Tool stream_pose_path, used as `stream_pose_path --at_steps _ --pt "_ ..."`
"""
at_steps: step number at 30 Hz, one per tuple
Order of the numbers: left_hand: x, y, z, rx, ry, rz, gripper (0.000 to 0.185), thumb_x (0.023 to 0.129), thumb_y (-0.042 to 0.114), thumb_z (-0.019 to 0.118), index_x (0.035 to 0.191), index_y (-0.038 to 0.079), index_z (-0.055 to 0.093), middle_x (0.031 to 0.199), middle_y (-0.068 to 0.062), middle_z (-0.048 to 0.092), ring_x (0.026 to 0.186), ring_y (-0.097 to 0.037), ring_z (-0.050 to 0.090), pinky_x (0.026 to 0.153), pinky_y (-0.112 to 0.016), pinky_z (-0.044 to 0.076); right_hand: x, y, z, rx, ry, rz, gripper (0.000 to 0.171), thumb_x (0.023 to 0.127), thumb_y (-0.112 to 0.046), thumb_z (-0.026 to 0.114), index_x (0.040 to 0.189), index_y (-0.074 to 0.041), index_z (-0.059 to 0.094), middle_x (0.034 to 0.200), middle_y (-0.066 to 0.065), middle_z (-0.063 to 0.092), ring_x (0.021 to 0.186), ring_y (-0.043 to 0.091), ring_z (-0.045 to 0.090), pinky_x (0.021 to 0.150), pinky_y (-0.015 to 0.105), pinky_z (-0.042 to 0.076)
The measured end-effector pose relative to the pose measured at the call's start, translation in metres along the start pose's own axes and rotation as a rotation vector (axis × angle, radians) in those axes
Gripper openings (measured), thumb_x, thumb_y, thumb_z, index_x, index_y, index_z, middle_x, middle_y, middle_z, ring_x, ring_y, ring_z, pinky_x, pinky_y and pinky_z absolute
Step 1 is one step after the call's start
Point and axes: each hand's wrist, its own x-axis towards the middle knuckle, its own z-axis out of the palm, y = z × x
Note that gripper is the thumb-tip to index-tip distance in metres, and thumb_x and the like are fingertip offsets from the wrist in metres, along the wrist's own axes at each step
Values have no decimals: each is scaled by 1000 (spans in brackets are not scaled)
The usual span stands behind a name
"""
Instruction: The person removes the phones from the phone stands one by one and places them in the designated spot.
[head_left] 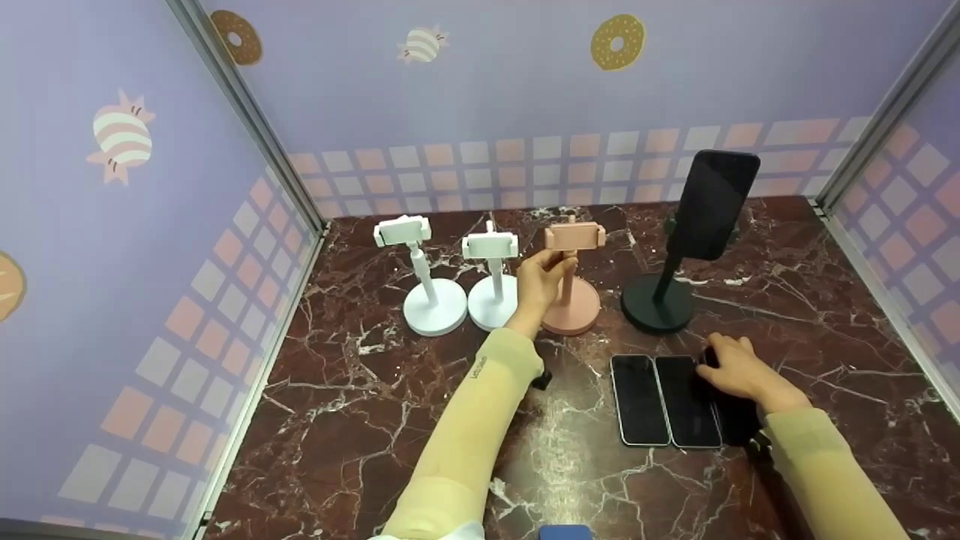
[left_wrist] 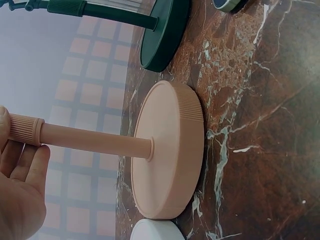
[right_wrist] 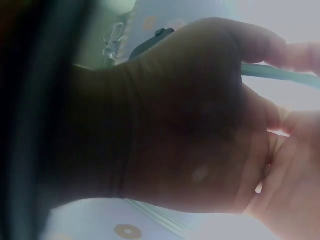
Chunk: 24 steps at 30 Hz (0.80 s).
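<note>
In the head view my left hand (head_left: 544, 281) grips the upright of a pink phone stand (head_left: 576, 311) just below its clamp. The left wrist view shows the fingers of that hand (left_wrist: 22, 185) at the ribbed collar of the stem, above the round base. My right hand (head_left: 742, 371) holds the upper end of a dark smartphone (head_left: 739, 424), thumb on its left side; the hand covers part of it. Two more smartphones, a left one (head_left: 640, 401) and a middle one (head_left: 686, 405), lie flat beside it. The right wrist view is dark and blurred around the hand (right_wrist: 200, 120).
Two white phone stands, one at far left (head_left: 435, 307) and one nearer (head_left: 491, 247), stand left of the pink one. A black stand (head_left: 658, 304) carries an upright smartphone (head_left: 712, 206). A blue object (head_left: 565, 532) shows at the bottom edge. Patterned walls enclose the marbled table (head_left: 360, 442).
</note>
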Motion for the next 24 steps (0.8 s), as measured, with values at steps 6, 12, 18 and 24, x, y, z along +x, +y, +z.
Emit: stream_pose_path --at_steps 6,12,18,24 --pt "0 -1 -1 -9 -2 3 22 89 21 80 103 4 80 106 -10 80 100 -23 77 86 -19 59 -2 -3 -1 25 -17 47 33 89 -18 66 110 3 51 107 25 57 94 37 41 79 48 42" --pt "0 0 0 -26 -3 -3 22 89 21 79 104 4 80 106 -10 80 101 -22 77 87 -17 59 -5 -5 -2 -23 -26 74 40 88 -21 67 116 3 51 115 30 52 106 47 38 72 65 47" --pt "0 0 2 -20 1 -12 22 89 21 80 104 4 80 107 -10 80 101 -22 77 88 -19 59 -9 -8 -3 -36 11 27 40 86 -19 70 115 4 56 107 26 50 101 45 37 77 59 45" --pt "0 0 2 -23 3 -10 23 89 21 80 104 4 80 106 -10 80 101 -22 77 88 -19 59 -13 -9 -4 -16 54 -7 38 87 -18 73 114 5 59 107 27 52 101 47 39 86 60 40"
